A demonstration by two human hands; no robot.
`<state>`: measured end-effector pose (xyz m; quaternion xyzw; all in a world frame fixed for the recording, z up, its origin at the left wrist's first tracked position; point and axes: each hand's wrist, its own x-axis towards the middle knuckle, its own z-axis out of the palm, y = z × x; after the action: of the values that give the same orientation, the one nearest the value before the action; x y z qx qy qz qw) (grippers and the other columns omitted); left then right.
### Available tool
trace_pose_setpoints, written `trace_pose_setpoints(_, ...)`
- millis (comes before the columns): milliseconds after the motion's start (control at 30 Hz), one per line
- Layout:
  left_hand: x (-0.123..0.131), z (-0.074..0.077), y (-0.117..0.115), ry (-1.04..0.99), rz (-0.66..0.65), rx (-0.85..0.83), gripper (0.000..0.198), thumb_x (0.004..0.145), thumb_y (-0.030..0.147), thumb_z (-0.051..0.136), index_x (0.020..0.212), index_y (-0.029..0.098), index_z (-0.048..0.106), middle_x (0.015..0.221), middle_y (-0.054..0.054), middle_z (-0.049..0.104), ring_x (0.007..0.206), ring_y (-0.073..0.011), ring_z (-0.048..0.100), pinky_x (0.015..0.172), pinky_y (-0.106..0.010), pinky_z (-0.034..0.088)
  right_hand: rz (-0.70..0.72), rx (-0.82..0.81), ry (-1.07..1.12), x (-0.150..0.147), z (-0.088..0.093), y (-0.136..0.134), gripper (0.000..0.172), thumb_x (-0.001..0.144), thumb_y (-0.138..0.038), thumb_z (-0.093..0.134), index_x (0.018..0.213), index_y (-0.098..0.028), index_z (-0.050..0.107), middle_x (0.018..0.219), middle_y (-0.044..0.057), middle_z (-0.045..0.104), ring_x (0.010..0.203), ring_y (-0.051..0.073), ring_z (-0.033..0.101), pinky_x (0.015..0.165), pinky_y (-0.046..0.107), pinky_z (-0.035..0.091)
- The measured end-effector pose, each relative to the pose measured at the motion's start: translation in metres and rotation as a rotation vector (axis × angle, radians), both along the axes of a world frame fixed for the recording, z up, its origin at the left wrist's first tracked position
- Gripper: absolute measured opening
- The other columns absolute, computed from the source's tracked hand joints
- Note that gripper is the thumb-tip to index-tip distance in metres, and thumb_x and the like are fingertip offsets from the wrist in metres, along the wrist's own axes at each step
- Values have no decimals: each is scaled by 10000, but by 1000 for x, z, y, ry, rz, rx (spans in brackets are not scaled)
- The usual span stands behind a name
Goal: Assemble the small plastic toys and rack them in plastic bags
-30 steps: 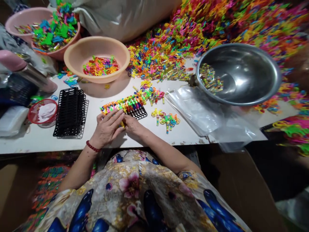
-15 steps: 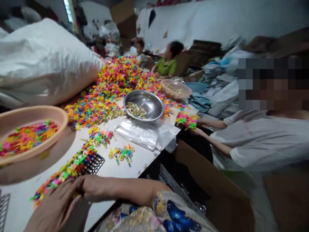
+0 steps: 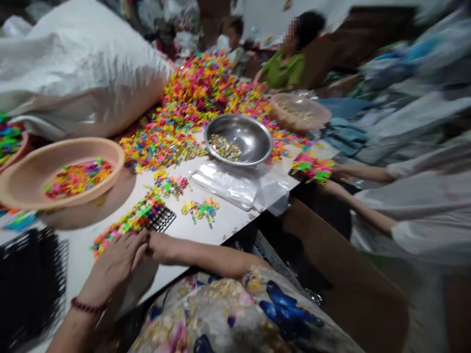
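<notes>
A black plastic grid (image 3: 165, 219) lies on the white table, much of it covered by rows of small bright plastic pieces (image 3: 127, 220). My left hand (image 3: 119, 257), with a dark red bead bracelet at the wrist, is at the near edge of these rows, its fingers bent and close together. My right hand (image 3: 159, 246) meets its fingertips from the right, curled, with its fingers mostly hidden. Whatever the two hands hold between them cannot be made out. Small bunches of whistle-like pieces (image 3: 200, 210) and mixed pieces (image 3: 171, 185) lie just beyond the grid.
A peach basin (image 3: 22, 189) with pieces stands left, a stack of black grids (image 3: 29, 284) nearer. Beyond are a steel bowl (image 3: 253, 142), clear bags (image 3: 230, 184), a large heap of pieces (image 3: 198, 93) and a white sack (image 3: 84, 68). A co-worker's arms (image 3: 353, 193) hold a filled grid at right.
The view has tilted down and turned left, bringing the stacked black grids and my left wrist into sight. My two hands stay together at the same grid.
</notes>
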<state>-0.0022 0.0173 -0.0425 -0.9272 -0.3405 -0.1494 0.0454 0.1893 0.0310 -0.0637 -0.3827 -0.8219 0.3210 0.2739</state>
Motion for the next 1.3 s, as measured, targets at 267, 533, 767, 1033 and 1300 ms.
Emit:
trace_pose_setpoints(267, 7, 35, -16, -19, 35, -61, 414, 982, 334, 532, 1370, 188, 534, 1244, -125, 689, 1148, -263, 623, 1008, -450, 421, -440, 90, -410, 107, -7, -18, 143, 964, -229, 589, 1081, -147, 592, 1082, 137, 643, 994, 242, 596, 877, 351, 479)
trace_pose_setpoints(533, 10, 22, -37, -104, 150, 57, 437, 960, 237, 560, 1395, 203, 530, 1337, -128, 662, 1246, -275, 607, 990, -441, 402, -480, 73, -787, 109, 2, -16, 203, 986, -86, 420, 1112, -142, 569, 1086, 133, 634, 912, 225, 610, 709, 302, 409)
trace_pose_setpoints(767, 5, 11, -38, -121, 164, 81, 516, 938, 314, 612, 1428, 198, 504, 1420, -142, 604, 1348, -282, 548, 1046, -452, 392, -515, 166, -705, 109, -13, -10, 248, 987, -73, 385, 1130, -119, 582, 1096, 144, 625, 931, 224, 592, 725, 296, 410)
trace_pose_setpoints(1033, 5, 7, -37, -206, 178, 67, 501, 942, 270, 590, 1435, 213, 515, 1405, -136, 617, 1353, -277, 549, 1037, -446, 427, -502, 141, -709, 112, -19, -24, 253, 1031, -213, 394, 1053, -123, 630, 1039, 138, 620, 838, 206, 587, 665, 280, 401)
trace_pose_setpoints(1300, 3, 6, -36, -204, 170, 41, 646, 965, 216, 520, 1572, 174, 304, 1457, -160, 563, 1399, -257, 500, 1065, -432, 425, -601, -201, 4, 123, -23, -20, 233, 916, -347, 550, 1016, -178, 675, 954, 81, 656, 868, 207, 603, 781, 337, 497)
